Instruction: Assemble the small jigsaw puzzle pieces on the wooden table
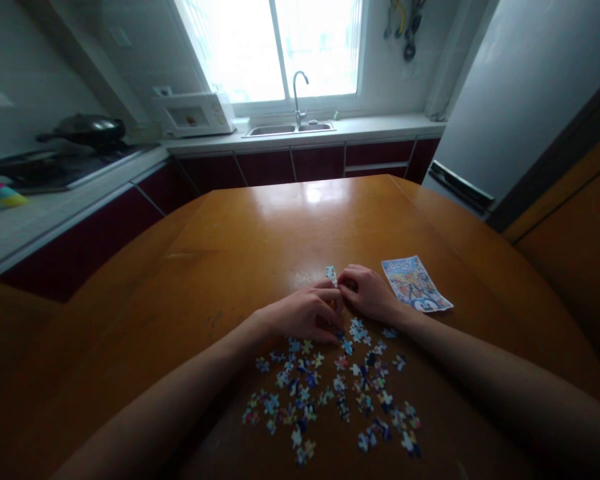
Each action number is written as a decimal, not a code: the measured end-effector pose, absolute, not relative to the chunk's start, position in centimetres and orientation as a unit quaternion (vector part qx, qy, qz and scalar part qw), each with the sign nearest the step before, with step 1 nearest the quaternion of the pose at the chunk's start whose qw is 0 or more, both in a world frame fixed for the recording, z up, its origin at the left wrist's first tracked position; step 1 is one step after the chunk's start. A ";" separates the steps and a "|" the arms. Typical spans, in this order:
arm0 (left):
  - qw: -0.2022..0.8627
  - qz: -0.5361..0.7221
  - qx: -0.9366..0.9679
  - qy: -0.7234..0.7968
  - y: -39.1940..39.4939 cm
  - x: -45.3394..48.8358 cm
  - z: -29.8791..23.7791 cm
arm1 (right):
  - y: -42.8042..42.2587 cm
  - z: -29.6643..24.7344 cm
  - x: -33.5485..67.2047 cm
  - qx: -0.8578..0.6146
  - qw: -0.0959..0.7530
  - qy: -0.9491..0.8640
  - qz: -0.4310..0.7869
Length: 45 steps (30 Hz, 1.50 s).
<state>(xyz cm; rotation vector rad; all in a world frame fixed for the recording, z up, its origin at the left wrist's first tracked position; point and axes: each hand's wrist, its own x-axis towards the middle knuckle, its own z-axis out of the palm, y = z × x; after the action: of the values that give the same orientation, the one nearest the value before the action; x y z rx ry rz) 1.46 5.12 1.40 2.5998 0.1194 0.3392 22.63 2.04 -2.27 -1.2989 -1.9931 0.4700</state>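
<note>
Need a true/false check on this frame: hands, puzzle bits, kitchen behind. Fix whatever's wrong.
1. Small multicoloured jigsaw pieces lie scattered on the brown wooden table. True.
2. The colourful printed paper sheet lies under the left hand. False: it lies on the table, to the right of the right hand.
3. The two hands are close together. True.
4. The white boxy microwave stands right of the steel double-basin sink. False: it stands to its left.
5. The curved silver tap rises in front of the bright window. True.
</note>
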 end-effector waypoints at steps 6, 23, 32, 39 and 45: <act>0.300 0.138 0.943 0.025 4.9 1.8 1.7 | 2.0 -2.2 22.6 -0.504 0.355 -0.765 0.187; 0.338 0.250 0.897 0.133 6.2 1.5 0.4 | 2.1 -2.3 22.6 -0.496 0.404 -0.741 0.205; 0.274 0.327 0.870 0.246 7.3 1.3 -1.1 | 1.6 -1.7 22.5 -0.470 0.444 -0.727 0.232; 0.288 0.333 0.861 0.255 6.9 1.3 -1.0 | 1.5 -1.7 22.5 -0.443 0.433 -0.738 0.267; 0.267 0.339 0.873 0.228 6.9 1.4 -1.0 | 1.6 -1.8 22.5 -0.431 0.431 -0.745 0.272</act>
<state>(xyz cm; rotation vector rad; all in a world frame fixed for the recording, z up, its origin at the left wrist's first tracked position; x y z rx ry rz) 1.36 6.92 -0.99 2.3557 0.6165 0.9165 22.51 1.55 -1.81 -1.0740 -1.8573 0.6787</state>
